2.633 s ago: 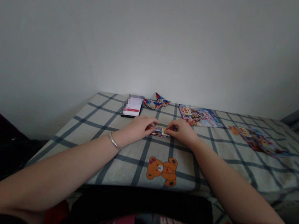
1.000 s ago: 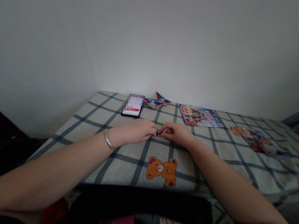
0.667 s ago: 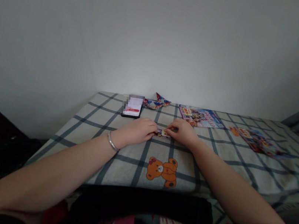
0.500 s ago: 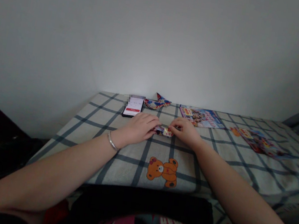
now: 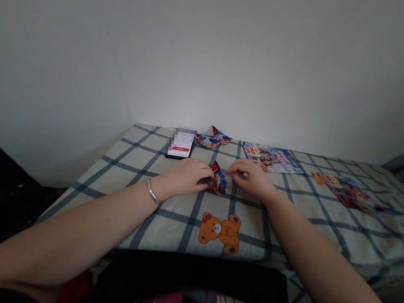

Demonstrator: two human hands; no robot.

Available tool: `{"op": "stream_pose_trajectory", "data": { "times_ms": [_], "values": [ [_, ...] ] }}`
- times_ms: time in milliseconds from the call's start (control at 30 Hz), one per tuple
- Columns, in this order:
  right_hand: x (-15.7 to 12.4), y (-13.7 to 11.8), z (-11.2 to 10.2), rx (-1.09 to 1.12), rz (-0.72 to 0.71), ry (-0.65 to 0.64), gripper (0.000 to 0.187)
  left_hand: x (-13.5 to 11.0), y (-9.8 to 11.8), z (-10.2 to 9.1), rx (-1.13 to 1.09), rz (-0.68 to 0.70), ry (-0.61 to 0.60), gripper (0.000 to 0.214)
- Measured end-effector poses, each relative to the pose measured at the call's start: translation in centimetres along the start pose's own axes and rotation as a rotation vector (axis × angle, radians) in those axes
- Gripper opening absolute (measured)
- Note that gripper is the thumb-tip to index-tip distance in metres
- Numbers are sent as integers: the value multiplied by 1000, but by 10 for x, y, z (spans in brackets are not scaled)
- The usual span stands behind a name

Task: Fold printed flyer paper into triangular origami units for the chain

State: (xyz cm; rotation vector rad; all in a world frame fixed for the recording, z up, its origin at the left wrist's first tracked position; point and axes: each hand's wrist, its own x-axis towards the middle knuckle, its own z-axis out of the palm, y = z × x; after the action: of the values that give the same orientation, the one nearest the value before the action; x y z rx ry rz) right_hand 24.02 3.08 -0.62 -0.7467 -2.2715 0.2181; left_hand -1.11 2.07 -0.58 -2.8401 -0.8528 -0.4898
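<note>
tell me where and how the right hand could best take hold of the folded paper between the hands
Probably by the right edge of the folded paper, coming from the right: the left hand covers its left end, while the right side lies uncovered, facing the right hand. A narrow tip on its far side might also suit a pinch.

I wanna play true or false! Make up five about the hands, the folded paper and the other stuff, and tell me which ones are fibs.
1. The left hand holds the folded paper. True.
2. The silver bangle is on the right arm. False: it is on the left arm.
3. The phone lies on the checked cloth. True.
4. The printed teddy bear is closer to the wall than the hands. False: it is closer to the camera.
5. The right hand is beside the folded paper. True.
</note>
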Motion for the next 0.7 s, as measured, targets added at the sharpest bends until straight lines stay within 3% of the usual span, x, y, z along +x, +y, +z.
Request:
{"op": "stream_pose_trajectory", "data": {
  "times_ms": [233,400,700],
  "values": [
    [-4,1,3,-137,-42,-155,21,-1,-3,2,34,-6,30,23],
    [-4,-3,3,-210,-79,-243,23,0,-7,5,-73,19,23,25],
    [-3,-11,1,-307,-121,-338,31,2,-9,5,-147,77,14,24]
  ]
}}
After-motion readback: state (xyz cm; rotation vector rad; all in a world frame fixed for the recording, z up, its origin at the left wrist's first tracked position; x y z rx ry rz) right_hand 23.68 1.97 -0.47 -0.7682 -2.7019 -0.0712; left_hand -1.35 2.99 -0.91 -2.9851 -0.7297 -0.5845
